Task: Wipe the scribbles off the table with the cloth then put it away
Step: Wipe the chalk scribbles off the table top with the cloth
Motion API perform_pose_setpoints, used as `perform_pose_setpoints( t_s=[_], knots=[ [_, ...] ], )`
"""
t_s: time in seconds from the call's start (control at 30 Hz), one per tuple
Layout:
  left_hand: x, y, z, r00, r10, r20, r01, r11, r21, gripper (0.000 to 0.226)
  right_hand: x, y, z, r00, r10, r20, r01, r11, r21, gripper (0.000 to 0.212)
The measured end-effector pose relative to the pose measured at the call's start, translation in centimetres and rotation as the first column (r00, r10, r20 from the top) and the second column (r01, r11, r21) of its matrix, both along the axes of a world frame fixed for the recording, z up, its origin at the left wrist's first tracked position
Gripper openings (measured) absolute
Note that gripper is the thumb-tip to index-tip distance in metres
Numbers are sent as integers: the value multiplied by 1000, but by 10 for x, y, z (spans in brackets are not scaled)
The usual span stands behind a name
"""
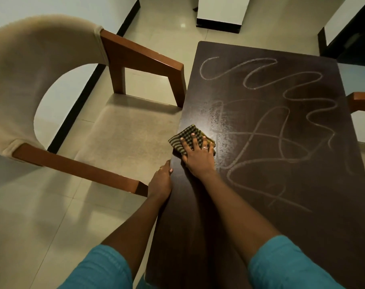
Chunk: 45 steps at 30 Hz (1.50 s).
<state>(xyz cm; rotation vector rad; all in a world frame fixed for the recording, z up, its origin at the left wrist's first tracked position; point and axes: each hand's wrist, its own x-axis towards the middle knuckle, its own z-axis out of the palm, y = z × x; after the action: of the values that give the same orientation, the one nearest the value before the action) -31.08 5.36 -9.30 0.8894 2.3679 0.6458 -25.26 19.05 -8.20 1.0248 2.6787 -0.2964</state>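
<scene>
Scribbles (281,126) cover the table (198,226); right hand (198,155) presses the checked cloth (185,136) flat, fingers spread, while left hand (161,182) clasps the edge for bracing.

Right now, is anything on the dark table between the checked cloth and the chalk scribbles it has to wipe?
Nothing visible. The right hand presses the checked cloth flat near the dark wooden table's left edge, and the white chalk scribbles lie on bare tabletop beyond it. The left hand only grips the edge.
</scene>
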Motion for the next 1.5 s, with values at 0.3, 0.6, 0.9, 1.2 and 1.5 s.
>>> perform_pose_setpoints(
  t_s=[0.3, 0.6, 0.9, 1.2, 1.5],
  knots=[
    [4, -1, 7, 999, -20, 32, 19, 999, 32, 36, 119, 88, 9, 890, -449, 79, 442, 893, 91, 64],
    [-1, 5, -6, 1000, -15, 19, 16, 998, -59, 36, 140, 88, 12, 671, -739, 62, 740, 672, 10, 61],
    [-7, 5, 2, 997, 38, 73, -28, 991, -134, 35, 32, -32, 11, 968, -251, 28, 252, 966, -51, 62],
    [11, -11, 15, 971, 238, -9, -238, 971, 21, 38, 105, -29, 10, 966, -257, 38, 257, 966, -15, 61],
    [42, -20, 17, 985, 101, -140, -92, 994, 66, 34, 255, 46, 16, 724, -684, 88, 682, 729, 52, 59]
  ],
)
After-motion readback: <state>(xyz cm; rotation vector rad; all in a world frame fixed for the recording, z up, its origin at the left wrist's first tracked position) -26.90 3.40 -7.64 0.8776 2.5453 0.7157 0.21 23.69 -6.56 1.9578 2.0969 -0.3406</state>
